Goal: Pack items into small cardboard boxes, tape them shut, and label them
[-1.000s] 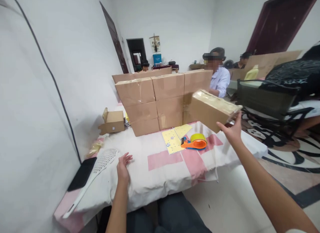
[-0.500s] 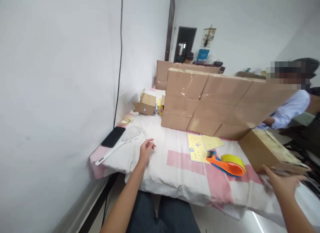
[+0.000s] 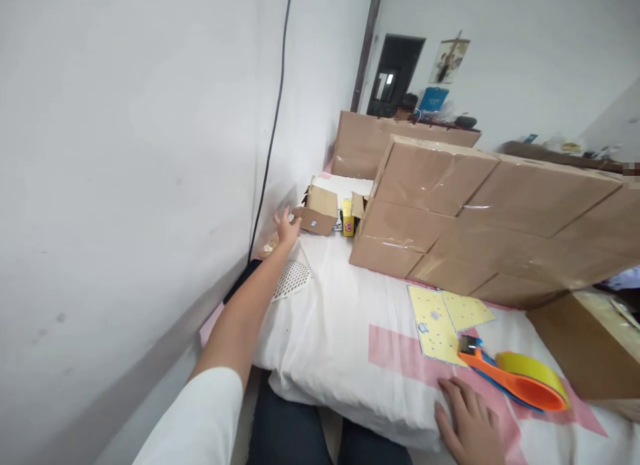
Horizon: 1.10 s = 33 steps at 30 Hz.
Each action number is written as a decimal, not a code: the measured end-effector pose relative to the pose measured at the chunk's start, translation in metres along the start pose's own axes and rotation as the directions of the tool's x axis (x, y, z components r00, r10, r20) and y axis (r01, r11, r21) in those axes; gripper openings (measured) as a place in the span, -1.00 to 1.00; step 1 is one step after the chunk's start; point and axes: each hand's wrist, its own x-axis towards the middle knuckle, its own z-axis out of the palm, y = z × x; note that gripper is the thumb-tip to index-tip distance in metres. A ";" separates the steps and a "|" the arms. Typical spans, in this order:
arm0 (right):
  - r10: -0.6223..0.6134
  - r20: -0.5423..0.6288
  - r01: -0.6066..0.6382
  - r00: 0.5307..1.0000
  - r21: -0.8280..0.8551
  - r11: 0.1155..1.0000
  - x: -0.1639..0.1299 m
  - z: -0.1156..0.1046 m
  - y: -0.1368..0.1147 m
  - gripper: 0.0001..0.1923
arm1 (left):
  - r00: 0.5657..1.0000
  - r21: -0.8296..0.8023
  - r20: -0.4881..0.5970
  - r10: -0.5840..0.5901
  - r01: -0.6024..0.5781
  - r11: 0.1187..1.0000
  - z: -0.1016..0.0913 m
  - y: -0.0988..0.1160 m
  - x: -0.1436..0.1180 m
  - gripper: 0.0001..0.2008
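My left hand [image 3: 287, 226] reaches to the far left side of the table, fingers spread, at the left flap of a small open cardboard box [image 3: 323, 215]. Whether it touches the flap I cannot tell. Beneath that arm show the white perforated head of a fly swatter [image 3: 293, 278] and part of a black phone [image 3: 241, 282]; the swatter's handle is hidden. My right hand [image 3: 473, 422] lies flat on the cloth near the front edge, fingers apart and holding nothing. Beyond it rests an orange and blue tape dispenser [image 3: 510, 382] with yellow tape.
Large taped cardboard boxes [image 3: 480, 212] form a wall across the table. Yellow dotted cards [image 3: 435, 325] lie before them. Another carton [image 3: 590, 345] stands at the right. A yellow packet [image 3: 349, 218] sits beside the small box. A black cable [image 3: 275, 118] hangs along the left wall.
My left hand has moved forward to the small open box. My right hand has let go of the right-hand carton and come left onto the cloth. The view has shifted left.
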 end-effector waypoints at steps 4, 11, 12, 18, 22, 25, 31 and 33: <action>-0.029 -0.014 0.029 0.999 -0.022 0.999 0.000 -0.001 0.007 -0.60 | 0.989 -0.051 0.067 -0.133 0.137 0.989 0.020 0.011 0.039 -0.45; 0.015 0.013 -0.014 1.000 -0.050 0.999 -0.004 0.005 0.007 -0.59 | 1.000 -0.108 -0.009 -0.013 0.012 0.994 0.002 0.030 0.015 -0.73; 0.023 0.011 -0.022 1.000 -0.060 0.998 -0.003 0.006 0.004 -0.59 | 0.999 -0.110 -0.034 0.038 -0.041 0.993 -0.009 0.032 0.001 -0.76; 0.093 0.016 -0.089 0.996 -0.176 0.980 0.002 0.008 -0.022 -0.54 | 0.862 -0.175 -0.317 0.396 -0.464 0.869 -0.072 0.026 -0.129 -0.89; 0.094 0.030 -0.085 0.995 -0.212 0.974 0.006 0.002 -0.033 -0.53 | 0.951 -0.452 -0.179 0.251 -0.306 0.838 -0.067 0.018 -0.187 -0.76; 0.089 0.036 -0.079 0.995 -0.214 0.974 0.007 -0.003 -0.036 -0.52 | 0.973 -0.618 0.056 0.225 -0.143 0.773 -0.047 0.020 -0.190 -0.70; 0.078 -0.001 -0.077 0.997 -0.196 0.978 0.006 -0.002 -0.037 -0.53 | 0.847 -0.715 0.436 0.304 0.121 0.689 0.014 0.034 -0.150 -0.60; 0.081 -0.014 -0.082 0.997 -0.180 0.980 0.006 -0.001 -0.037 -0.54 | 0.751 -0.711 0.562 0.347 0.225 0.666 0.036 0.036 -0.134 -0.57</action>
